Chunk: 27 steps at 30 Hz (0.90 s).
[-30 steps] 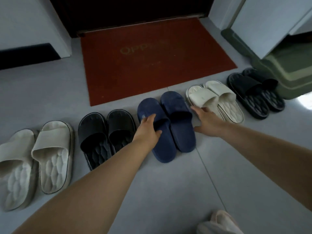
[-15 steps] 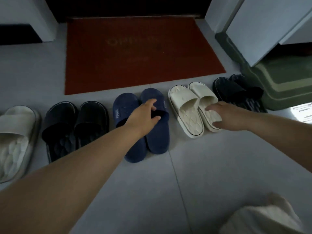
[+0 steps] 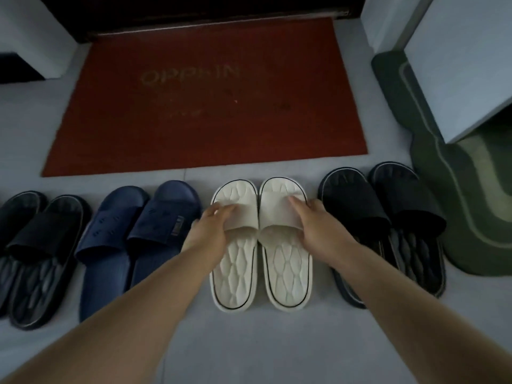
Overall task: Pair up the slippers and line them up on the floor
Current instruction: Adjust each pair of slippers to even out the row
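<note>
A cream pair of slippers lies side by side at the centre of the row. My left hand (image 3: 210, 231) grips the strap of the left cream slipper (image 3: 234, 275). My right hand (image 3: 318, 227) grips the strap of the right cream slipper (image 3: 286, 273). To their left is a navy pair (image 3: 133, 239), then a black pair (image 3: 36, 253) at the left edge. Another black pair (image 3: 382, 217) lies to the right. All toes point toward the mat.
A red doormat (image 3: 205, 101) lies just beyond the row, in front of a dark doorway. A green rug (image 3: 471, 212) sits at the right beside a white cabinet (image 3: 457, 65). Grey floor (image 3: 249, 350) spreads between me and the slippers.
Both hands left the navy pair and shifted right onto the cream pair, now gripping its straps. The cream slippers sit straighter and closer together. The view panned right.
</note>
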Each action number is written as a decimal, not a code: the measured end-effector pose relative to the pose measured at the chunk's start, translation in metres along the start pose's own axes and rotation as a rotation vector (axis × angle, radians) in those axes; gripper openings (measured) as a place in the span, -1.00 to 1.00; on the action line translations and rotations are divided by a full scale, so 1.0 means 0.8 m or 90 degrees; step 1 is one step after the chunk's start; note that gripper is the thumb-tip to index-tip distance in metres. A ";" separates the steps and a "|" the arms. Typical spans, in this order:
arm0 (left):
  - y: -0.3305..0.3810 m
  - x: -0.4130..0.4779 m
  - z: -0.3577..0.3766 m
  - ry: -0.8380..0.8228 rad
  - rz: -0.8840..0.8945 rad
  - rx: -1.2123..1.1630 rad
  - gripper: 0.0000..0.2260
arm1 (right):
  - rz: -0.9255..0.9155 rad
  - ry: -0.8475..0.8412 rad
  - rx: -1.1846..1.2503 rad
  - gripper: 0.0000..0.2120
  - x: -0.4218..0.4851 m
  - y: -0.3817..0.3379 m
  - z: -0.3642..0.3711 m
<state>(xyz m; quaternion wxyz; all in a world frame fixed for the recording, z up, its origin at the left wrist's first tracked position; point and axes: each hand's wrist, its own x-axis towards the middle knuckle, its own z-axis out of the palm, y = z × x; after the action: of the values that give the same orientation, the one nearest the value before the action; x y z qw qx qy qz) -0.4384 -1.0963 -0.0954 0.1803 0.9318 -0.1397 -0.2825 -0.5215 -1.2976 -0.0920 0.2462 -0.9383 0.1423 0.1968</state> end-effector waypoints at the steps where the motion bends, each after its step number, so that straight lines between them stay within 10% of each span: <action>1: 0.002 -0.006 0.002 0.000 -0.005 -0.001 -0.50 | -0.013 -0.009 -0.004 -0.29 -0.005 0.003 0.003; 9: 0.012 -0.026 -0.003 -0.022 -0.033 -0.044 -0.46 | -0.037 0.011 0.146 -0.49 -0.044 0.023 -0.007; 11: 0.019 -0.026 -0.006 -0.008 -0.045 -0.014 -0.41 | 0.066 0.167 0.222 -0.80 -0.066 0.048 -0.010; 14: 0.046 -0.039 0.000 0.024 0.051 0.106 -0.32 | 0.318 0.323 0.321 -0.70 -0.093 0.106 -0.012; 17: 0.082 -0.049 0.019 -0.022 0.135 0.223 -0.30 | 0.393 0.242 0.298 -0.36 -0.087 0.142 -0.022; 27: 0.084 -0.029 0.043 -0.073 0.096 0.316 0.00 | 0.300 0.191 0.129 -0.74 -0.057 0.112 -0.016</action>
<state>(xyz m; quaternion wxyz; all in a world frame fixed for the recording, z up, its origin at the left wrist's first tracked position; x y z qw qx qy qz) -0.4872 -1.1568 -0.0833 -0.0417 0.9168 -0.2837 -0.2778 -0.5903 -1.3720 -0.0980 0.2622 -0.8688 0.4099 0.0923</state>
